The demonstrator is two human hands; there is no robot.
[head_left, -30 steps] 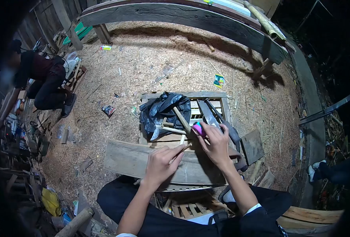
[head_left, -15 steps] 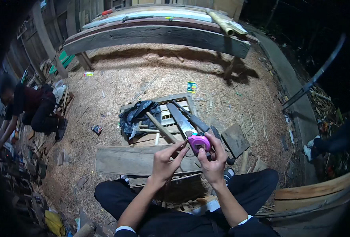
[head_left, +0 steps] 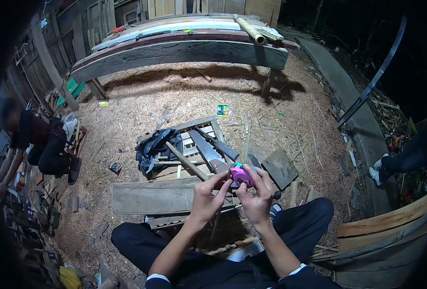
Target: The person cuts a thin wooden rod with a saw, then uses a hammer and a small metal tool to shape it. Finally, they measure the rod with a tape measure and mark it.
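My right hand (head_left: 257,198) grips a pink tape measure (head_left: 243,177) with its thumb and fingers, above the slatted wooden pallet. My left hand (head_left: 207,200) is closed in a pinch at the left side of the tape measure; what exactly lies between its fingertips is too small to make out. Just beyond the hands, a hand saw (head_left: 205,146) with a wide blade lies on the pallet (head_left: 175,169). Next to it are a dark-handled tool (head_left: 227,149), a wooden stick (head_left: 184,159) and a black plastic bag (head_left: 158,147).
A plank (head_left: 151,196) lies before my knees. A long workbench (head_left: 180,57) stands across the far side, boards and a bamboo pole (head_left: 248,29) on top. One person (head_left: 47,139) crouches at left; another person's leg (head_left: 406,156) shows at right. Wood shavings (head_left: 141,108) cover the ground.
The view has shifted slightly, so the surroundings sit a little further left. My hands have drawn closer together around the tape measure, which appears turned a bit.
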